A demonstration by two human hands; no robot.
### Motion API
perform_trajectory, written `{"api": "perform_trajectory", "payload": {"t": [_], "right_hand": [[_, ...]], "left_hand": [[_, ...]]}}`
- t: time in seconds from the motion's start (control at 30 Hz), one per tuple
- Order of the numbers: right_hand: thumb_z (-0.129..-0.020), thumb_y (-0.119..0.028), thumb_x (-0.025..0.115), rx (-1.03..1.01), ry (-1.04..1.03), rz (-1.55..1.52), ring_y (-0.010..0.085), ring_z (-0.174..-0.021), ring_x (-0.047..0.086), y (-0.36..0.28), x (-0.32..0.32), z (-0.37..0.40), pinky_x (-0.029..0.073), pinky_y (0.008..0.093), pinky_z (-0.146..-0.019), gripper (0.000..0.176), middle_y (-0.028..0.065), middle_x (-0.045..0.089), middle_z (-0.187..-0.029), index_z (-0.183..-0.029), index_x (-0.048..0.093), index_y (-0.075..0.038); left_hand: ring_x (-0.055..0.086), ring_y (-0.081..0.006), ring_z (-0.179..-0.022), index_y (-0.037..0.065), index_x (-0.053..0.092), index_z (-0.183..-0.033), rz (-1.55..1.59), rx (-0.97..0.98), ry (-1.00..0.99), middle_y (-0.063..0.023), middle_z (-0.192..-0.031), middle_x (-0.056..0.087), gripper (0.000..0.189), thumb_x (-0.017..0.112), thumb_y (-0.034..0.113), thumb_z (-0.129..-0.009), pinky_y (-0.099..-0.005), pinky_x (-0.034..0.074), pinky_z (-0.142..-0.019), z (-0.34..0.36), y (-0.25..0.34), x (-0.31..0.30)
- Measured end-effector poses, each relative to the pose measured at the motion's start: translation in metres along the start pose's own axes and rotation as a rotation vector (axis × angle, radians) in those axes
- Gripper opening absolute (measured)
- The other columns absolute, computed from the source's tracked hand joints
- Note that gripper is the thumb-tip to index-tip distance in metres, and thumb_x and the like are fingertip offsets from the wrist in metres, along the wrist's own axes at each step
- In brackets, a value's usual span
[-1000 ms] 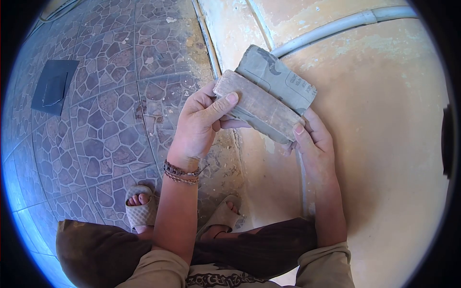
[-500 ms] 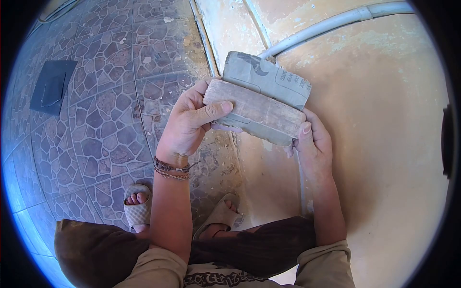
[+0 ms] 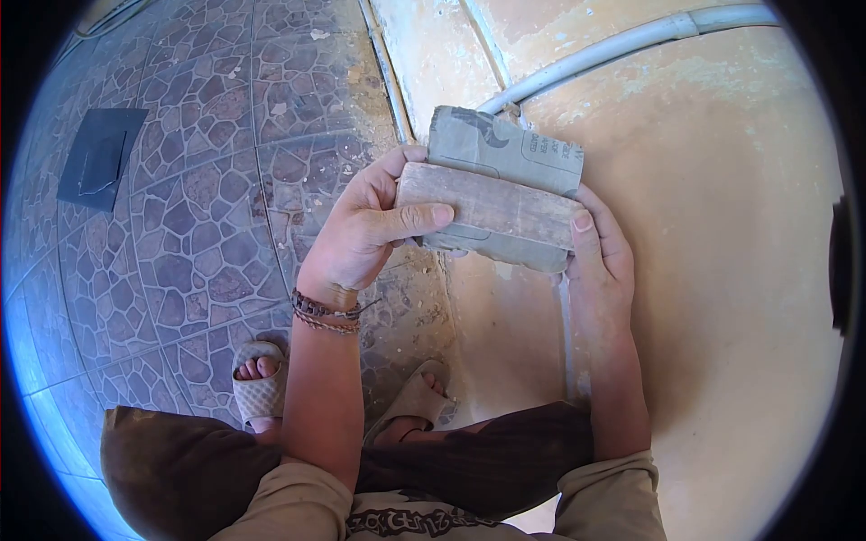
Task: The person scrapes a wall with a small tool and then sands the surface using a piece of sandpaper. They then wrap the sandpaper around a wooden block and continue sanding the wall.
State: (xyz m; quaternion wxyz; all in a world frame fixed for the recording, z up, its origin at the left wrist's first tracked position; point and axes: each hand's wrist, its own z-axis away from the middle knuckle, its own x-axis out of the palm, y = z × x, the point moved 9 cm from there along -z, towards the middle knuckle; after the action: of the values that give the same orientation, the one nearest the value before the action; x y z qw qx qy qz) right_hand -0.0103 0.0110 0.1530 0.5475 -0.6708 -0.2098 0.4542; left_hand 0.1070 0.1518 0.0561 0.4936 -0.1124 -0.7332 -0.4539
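Observation:
Between my two hands I hold a worn wooden block across a sheet of sandpaper, whose grey-green printed back faces me. The sheet sticks out beyond the block on its far side and shows again below its near edge. My left hand grips the left end, thumb lying on top of the wood. At the right end my right hand has its thumb on the block's corner and fingers behind the sheet. What the fingers do underneath is mostly hidden.
A dark sheet lies on the stone-patterned tiled floor at left. On the right is a peeling yellowish wall with a pale pipe along it. My sandalled feet are below, near loose debris at the wall's base.
The block and sandpaper have shifted slightly right and turned a little toward level. Both hands have moved with them and keep their hold.

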Motion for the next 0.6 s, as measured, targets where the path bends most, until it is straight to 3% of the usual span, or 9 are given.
{"api": "perform_trajectory", "payload": {"t": [0.2, 0.33, 0.47, 0.6], "right_hand": [[-0.101, -0.021, 0.053, -0.090, 0.055, 0.072, 0.0049, -0.066, 0.053, -0.006, -0.011, 0.000, 0.042, 0.0196, -0.055, 0.036, 0.0045, 0.064, -0.095, -0.131, 0.050, -0.002], [-0.089, -0.015, 0.070, -0.302, -0.129, 0.134, 0.0148, -0.089, 0.061, -0.021, 0.002, 0.002, 0.051, 0.0267, -0.071, 0.047, 0.0091, 0.063, -0.106, -0.130, 0.051, -0.002], [-0.072, -0.012, 0.085, -0.533, -0.130, 0.617, 0.0268, -0.113, 0.059, -0.037, 0.014, 0.008, 0.052, 0.0366, -0.090, 0.060, 0.0155, 0.058, -0.118, -0.124, 0.056, -0.002], [-0.070, -0.012, 0.085, -0.653, -0.125, 0.667, 0.0269, -0.107, 0.061, -0.046, 0.018, 0.009, 0.053, 0.0357, -0.089, 0.054, 0.0166, 0.057, -0.117, -0.117, 0.061, -0.002]], "left_hand": [[0.067, -0.0185, -0.092, -0.001, 0.054, -0.122, 0.060, -0.017, 0.036, -0.0102, -0.107, 0.066, 0.046, 0.067, 0.000, -0.079, -0.0321, 0.057, -0.078, -0.005, -0.007, 0.005], [0.069, -0.0233, -0.088, -0.004, 0.053, -0.122, 0.176, -0.074, 0.095, -0.0131, -0.105, 0.065, 0.044, 0.061, -0.005, -0.078, -0.0393, 0.063, -0.071, -0.005, -0.008, 0.004], [0.070, -0.0250, -0.086, -0.005, 0.054, -0.121, 0.196, -0.089, 0.110, -0.0141, -0.105, 0.065, 0.044, 0.061, -0.005, -0.078, -0.0406, 0.063, -0.069, -0.004, -0.005, 0.004], [0.070, -0.0270, -0.088, -0.006, 0.052, -0.124, 0.164, -0.103, 0.087, -0.0161, -0.108, 0.065, 0.046, 0.060, -0.005, -0.078, -0.0415, 0.064, -0.069, -0.006, -0.012, 0.005]]}}
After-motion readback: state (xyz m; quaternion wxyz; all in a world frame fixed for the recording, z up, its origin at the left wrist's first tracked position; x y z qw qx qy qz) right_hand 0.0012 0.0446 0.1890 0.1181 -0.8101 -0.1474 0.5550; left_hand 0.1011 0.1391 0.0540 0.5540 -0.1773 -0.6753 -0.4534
